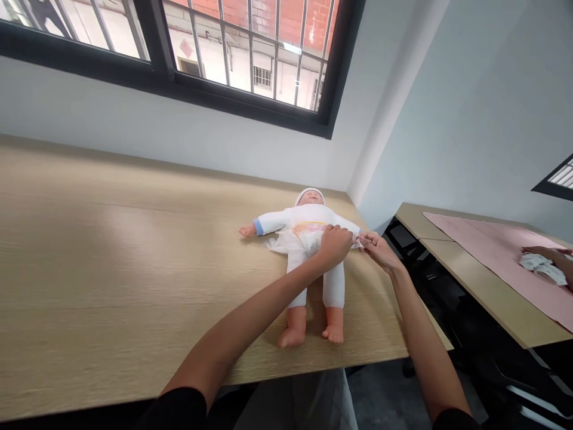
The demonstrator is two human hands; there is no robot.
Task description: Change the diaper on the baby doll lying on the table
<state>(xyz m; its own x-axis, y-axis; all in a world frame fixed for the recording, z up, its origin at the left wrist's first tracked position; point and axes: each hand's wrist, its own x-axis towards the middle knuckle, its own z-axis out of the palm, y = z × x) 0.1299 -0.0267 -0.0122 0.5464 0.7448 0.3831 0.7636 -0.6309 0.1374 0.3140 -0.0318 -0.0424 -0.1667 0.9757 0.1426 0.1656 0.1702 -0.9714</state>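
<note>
A baby doll (pixel 313 212) in a white suit and cap lies on its back on the wooden table, feet toward me. Around its hips is a white diaper (pixel 312 237) with an orange and pink waistband; one side flap spreads out at the left. My left hand (pixel 336 243) is closed over the diaper's right side at the doll's hip. Just right of it, my right hand (pixel 377 247) pinches the thin edge of the diaper beside the doll's arm. The pinched edge is small and partly covered by my fingers.
The wooden table (pixel 134 269) extends far left, below a barred window (pixel 250 48). A gap separates it from another table at the right, with a pink cloth (pixel 483 251), where another person's hands (pixel 555 257) touch a white patterned item (pixel 542 267).
</note>
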